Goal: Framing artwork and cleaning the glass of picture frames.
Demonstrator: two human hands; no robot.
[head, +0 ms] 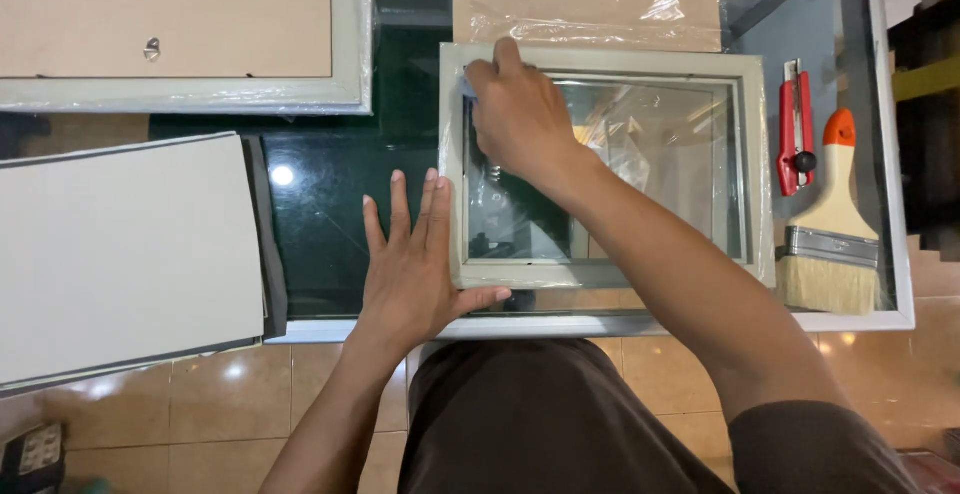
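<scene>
A dark glass table [330, 204] with a pale rim stands over tan floor tiles [250, 394]. The picture frame [610, 59] lies on it under both hands, wrapped in clear plastic. Right of the right hand [520, 119] lie a red box cutter [795, 129] and a paintbrush [830, 234]. Left of the left hand [410, 264] sits a stack of white boards [125, 254], cut off at the edge. The right hand curls its fingers on something small and blue, mostly hidden. The left hand lies flat, fingers spread, bracing the frame's corner.
</scene>
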